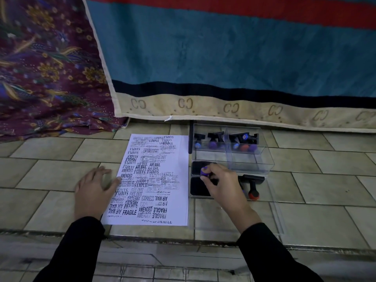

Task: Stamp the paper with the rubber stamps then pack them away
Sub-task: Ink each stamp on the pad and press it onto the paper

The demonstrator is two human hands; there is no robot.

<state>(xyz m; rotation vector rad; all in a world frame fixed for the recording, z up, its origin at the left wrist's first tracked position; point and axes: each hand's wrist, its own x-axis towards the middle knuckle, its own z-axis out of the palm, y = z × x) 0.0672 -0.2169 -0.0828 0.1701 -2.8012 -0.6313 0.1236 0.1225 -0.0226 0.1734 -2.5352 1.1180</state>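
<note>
A white paper (175, 202) covered with black stamp prints lies on the tiled floor. My left hand (92, 192) rests flat at its left edge, fingers spread. My right hand (220, 185) grips a rubber stamp with a purple knob (204, 172) over the open black ink pad (198, 187), right of the paper. A clear plastic box (244, 159) behind the pad holds several black stamps with purple, blue and red knobs (244, 141). One stamp with a red knob (253, 191) lies on the floor to the right of my hand.
A clear lid (272, 218) lies flat under the ink pad, right of the paper. A blue and red blanket (223, 58) hangs down behind the box, with purple floral cloth (46, 68) at the left. A step edge (183, 241) runs across just below the paper.
</note>
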